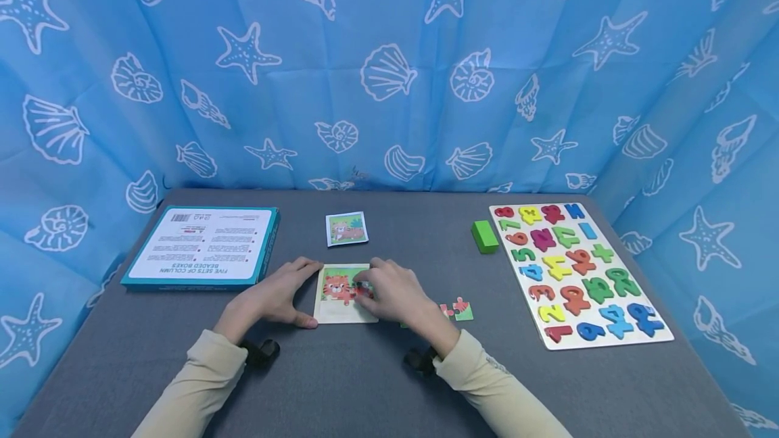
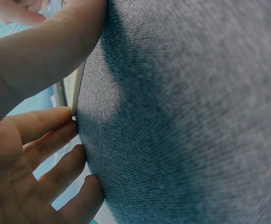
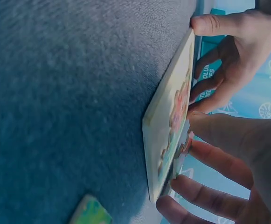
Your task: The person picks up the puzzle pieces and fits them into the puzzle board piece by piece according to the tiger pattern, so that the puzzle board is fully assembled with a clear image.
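A small wooden puzzle board [image 1: 348,315] lies on the table, with a tiger picture [image 1: 337,287] partly filled in at its left. My left hand [image 1: 276,295] holds the board's left side, thumb at the near corner and fingertips at the far one. Over the board's right half, my right hand [image 1: 389,293] pinches a puzzle piece [image 3: 182,151] between thumb and fingers, tilted above the surface. The fingers hide much of that piece in the head view. Loose puzzle pieces [image 1: 464,309] lie to the right of the board, partly behind the right wrist.
Behind the board lies a picture card [image 1: 347,228] with a similar animal. A teal-edged box [image 1: 203,245] is at the left. A green block [image 1: 484,236] sits beside a white number-puzzle board [image 1: 538,320] at the right. A blue curtain [image 1: 389,120] hangs behind the grey table [image 1: 341,384].
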### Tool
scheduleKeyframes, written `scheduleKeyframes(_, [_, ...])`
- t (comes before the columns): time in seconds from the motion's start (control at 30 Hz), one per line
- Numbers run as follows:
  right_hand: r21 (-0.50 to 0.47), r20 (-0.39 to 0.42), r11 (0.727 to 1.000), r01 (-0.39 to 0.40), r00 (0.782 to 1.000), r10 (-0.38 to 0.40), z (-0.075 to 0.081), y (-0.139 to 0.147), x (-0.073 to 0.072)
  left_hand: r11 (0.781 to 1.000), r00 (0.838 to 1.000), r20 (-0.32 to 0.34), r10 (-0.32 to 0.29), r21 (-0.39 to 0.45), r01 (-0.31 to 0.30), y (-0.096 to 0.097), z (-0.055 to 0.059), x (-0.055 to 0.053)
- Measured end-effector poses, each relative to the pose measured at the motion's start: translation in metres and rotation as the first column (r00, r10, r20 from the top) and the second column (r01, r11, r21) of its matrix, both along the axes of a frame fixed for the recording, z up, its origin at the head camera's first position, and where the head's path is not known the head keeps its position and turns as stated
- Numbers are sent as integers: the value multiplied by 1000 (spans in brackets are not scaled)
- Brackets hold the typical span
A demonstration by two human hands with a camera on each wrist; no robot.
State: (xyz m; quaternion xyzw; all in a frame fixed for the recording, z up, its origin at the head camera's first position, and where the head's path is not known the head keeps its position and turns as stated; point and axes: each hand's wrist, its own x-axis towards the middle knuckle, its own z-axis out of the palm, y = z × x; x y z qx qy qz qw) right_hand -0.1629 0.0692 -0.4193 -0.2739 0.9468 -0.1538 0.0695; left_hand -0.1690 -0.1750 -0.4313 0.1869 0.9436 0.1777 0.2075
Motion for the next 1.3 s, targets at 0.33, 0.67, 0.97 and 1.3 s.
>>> scheduleKeyframes(0.33, [62,12,998,16,1000,-17,-4,-8,-2,1000,1000,7,3,4,-3,0,-1,0])
scheduleKeyframes(0.67, [65,13,997,33,999,-34,-6,-8,-3,1000,1000,9,6,-2,-6,0,-1,0])
scheduleKeyframes(0.97, [37,-34,999,37,999,-35,-8,-9,-1,1000,1000,2,5,2,-5,0,-2,-1])
scheduleKeyframes(1.3, [23,-31,998,56,998,-55,-8,-10,-2,1000,1000,3,1,2,-1,0,-1,-1])
